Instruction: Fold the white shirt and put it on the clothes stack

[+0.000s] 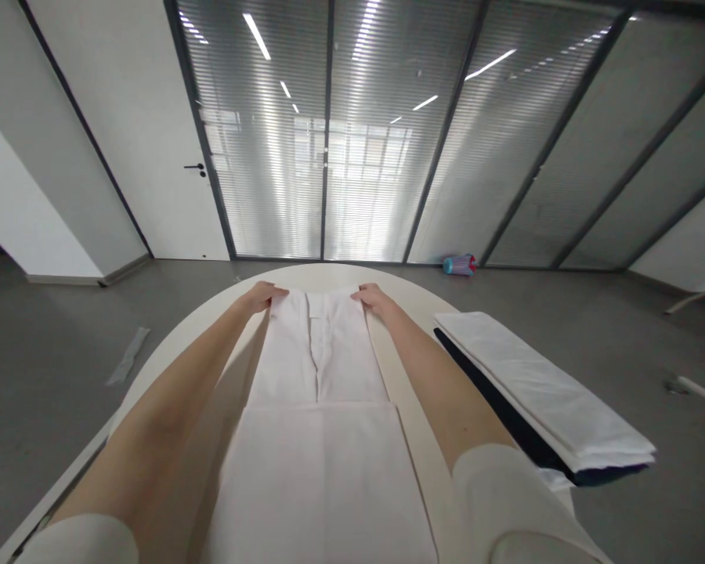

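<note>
A white garment (320,352) with a centre seam or placket lies flat along a round cream table (211,321), its near part folded over into a wider panel (323,470). My left hand (262,297) grips the garment's far left corner. My right hand (373,298) grips the far right corner. Both arms stretch forward along the cloth's sides.
A stack of folded white cloth over a dark piece (540,395) lies on the table's right side. Grey floor surrounds the table. A blue and pink object (459,265) sits by the glass wall with blinds. A white door (153,157) stands at the left.
</note>
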